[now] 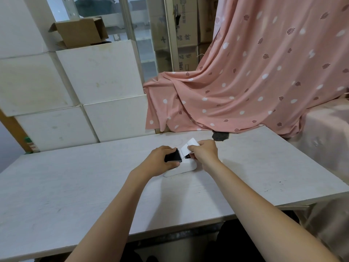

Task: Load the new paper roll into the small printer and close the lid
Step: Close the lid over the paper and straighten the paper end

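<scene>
**Both hands on the printer, paper strip held up**

My left hand (164, 161) reaches forward with the arm nearly straight, palm down, and its grip is closed around the black lid (173, 156) of the printer (186, 168); the thumb lies along the near edge and the fingers wrap over the far side. The lid stands raised, tilted up from the white body. My right hand (204, 151) comes in from the right, wrist bent slightly inward, and its grip pinches the loose end of the paper strip (188, 148) between thumb and fingertips. The strip rises from the open bay just beside the lid and slants up and away to the right. The roll itself is hidden behind my fingers, so I cannot tell how it sits in the bay.

The printer rests on the pale bench (75, 186), near the middle toward the far edge. Behind it to the left, white boxes (79, 87) are stacked, with an open cardboard box (79, 32) on top. To the right, a pink patterned cloth (255, 72) drapes down to the bench's far edge, well apart from my hands.
</scene>
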`<state>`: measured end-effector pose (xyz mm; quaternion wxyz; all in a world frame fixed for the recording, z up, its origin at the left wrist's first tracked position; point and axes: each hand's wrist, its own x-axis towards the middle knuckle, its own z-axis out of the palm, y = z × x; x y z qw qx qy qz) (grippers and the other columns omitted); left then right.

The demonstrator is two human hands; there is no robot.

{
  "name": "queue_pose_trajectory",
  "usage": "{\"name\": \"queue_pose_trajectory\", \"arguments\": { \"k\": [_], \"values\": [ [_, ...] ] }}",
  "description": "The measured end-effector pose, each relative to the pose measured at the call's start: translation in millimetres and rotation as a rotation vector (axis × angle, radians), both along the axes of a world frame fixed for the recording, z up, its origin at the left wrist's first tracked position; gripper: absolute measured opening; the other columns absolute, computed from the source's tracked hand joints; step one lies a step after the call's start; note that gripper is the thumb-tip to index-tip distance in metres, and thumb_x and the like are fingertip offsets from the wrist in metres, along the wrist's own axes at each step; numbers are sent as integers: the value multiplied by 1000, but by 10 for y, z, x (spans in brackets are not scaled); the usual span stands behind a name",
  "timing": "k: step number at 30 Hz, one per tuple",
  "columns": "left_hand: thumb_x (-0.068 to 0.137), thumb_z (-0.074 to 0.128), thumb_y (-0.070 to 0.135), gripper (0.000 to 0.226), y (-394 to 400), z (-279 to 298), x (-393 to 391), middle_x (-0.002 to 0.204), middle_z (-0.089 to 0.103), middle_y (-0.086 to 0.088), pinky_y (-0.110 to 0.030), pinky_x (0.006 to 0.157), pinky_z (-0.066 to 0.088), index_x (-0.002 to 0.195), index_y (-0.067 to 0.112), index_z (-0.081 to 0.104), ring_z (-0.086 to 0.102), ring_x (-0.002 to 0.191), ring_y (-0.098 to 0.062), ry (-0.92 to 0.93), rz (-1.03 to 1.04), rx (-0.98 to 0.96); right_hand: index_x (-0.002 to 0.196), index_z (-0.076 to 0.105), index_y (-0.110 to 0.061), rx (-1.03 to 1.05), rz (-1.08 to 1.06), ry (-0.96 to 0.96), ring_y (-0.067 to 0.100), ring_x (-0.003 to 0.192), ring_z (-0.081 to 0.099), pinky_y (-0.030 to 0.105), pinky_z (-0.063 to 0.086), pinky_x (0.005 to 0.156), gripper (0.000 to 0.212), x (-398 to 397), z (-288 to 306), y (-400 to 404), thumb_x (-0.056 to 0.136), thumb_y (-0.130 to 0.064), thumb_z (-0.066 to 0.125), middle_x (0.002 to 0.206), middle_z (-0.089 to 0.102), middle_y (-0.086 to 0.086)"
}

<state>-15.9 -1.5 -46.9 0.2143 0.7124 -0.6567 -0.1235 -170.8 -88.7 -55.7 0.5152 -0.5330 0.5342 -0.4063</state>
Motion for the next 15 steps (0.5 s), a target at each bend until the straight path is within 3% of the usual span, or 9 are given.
{"name": "queue_pose_trajectory", "arguments": {
  "k": [2,4,7,11,13,15],
  "values": [
    [94,64,35,36,-6,-4,-29,112,65,1,-33,92,49,124,15,65,59,107,-20,5,11,-17,76,69,-2,-4,-2,-1,39,82,75,36,53,65,8,15,6,7,72,-8,71,71,70,13],
    [96,61,33,34,-3,-24,-55,108,65,3,-30,89,47,124,14,65,58,106,-20,11,39,-34,74,68,-4,-6,-5,-5,39,82,75,42,58,67,6,32,0,18,70,-9,69,76,74,17],
    [96,59,33,33,11,-44,-95,99,60,7,-26,79,42,123,14,65,58,98,-20,-3,55,-44,69,63,-10,-14,-6,-4,40,84,75,38,54,65,5,40,-28,10,69,-9,68,87,76,23],
    [96,58,32,25,30,-32,-121,91,58,8,-29,77,48,113,16,67,60,91,-20,25,63,-25,71,66,-7,-8,-3,6,35,82,76,45,59,76,5,16,-31,8,73,-10,70,83,77,16],
    [97,58,33,27,39,-16,-134,96,59,6,-34,83,52,116,16,67,61,95,-24,35,62,-21,72,65,-7,5,-4,1,33,82,76,40,58,72,7,15,-25,22,75,-10,70,83,76,14],
    [98,58,31,34,41,6,-157,114,62,-4,-35,91,49,126,13,64,59,109,-30,29,67,-17,71,63,-10,12,-6,-5,35,85,76,36,53,67,8,29,-27,27,73,-12,70,87,76,16]
  ]
}}
